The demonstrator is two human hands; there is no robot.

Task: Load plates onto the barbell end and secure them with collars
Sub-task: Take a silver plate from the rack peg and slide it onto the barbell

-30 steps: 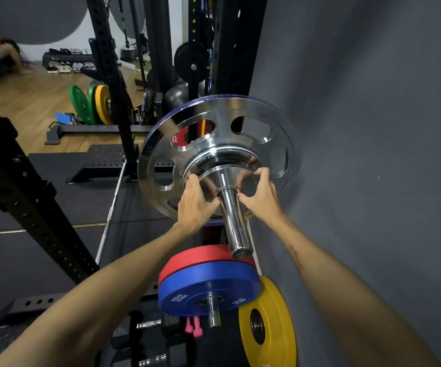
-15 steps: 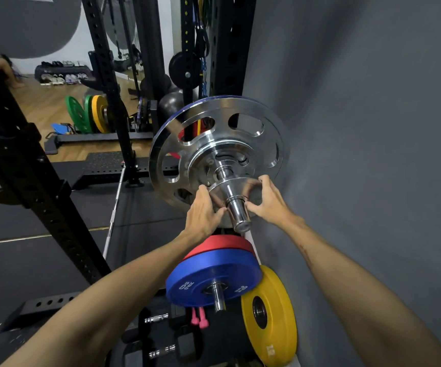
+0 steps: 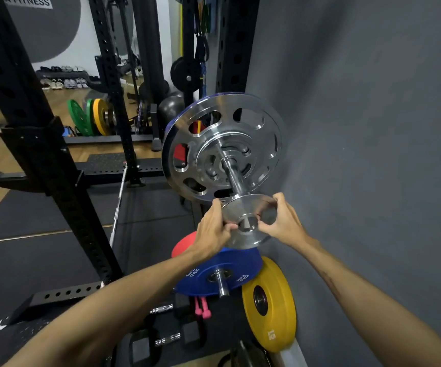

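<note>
A large chrome plate with oval cut-outs sits on the barbell sleeve, close to the grey wall. A smaller chrome plate is at the outer tip of the sleeve, its centre hole around the sleeve's end. My left hand grips this small plate's left rim and my right hand grips its right rim. A clear gap of bare sleeve separates the small plate from the large one. No collar is visible.
Below the sleeve, a blue 20 plate and a red plate hang on a storage peg. A yellow plate leans on the grey wall. A black rack upright stands left; a loose barbell and dumbbells lie on the floor.
The small chrome plate has slid outward along the sleeve, from against the large plate to the sleeve's tip. Both hands came back toward me with it.
</note>
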